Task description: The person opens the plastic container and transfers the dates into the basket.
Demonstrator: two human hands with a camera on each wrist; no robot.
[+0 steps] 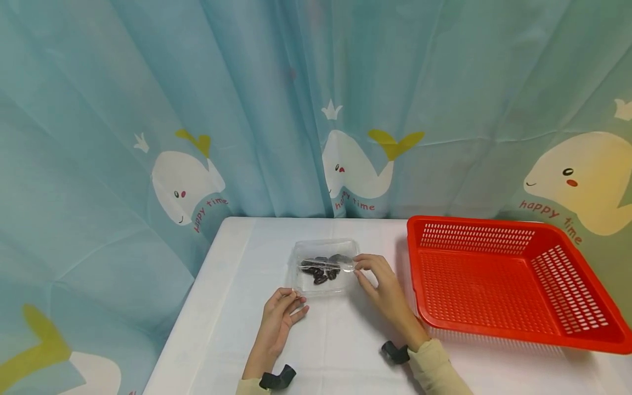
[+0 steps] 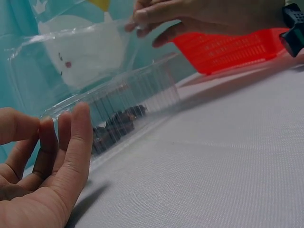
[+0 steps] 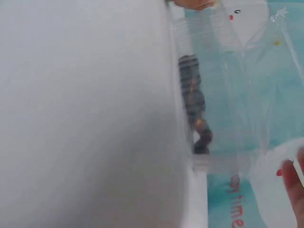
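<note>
A clear plastic hinged box (image 1: pixel 302 282) lies on the white table, its transparent lid (image 2: pixel 28 66) raised at an angle. Inside are several dark, glossy oval pieces (image 1: pixel 320 270) that look like dates. My left hand (image 1: pixel 278 321) pinches the box's front left rim between thumb and index finger, the other fingers loosely bent in front of the wall. Over at the right, my right hand (image 1: pixel 382 288) holds the lid's right corner between thumb and fingertips. In the right wrist view only some fingertips (image 3: pixel 293 187) show, beside the lid.
A large red plastic basket (image 1: pixel 486 323) stands on the table to the right of the box, close to my right forearm. Behind the white table (image 1: pixel 237 329) hangs a blue-green curtain (image 1: pixel 276 109) printed with whales.
</note>
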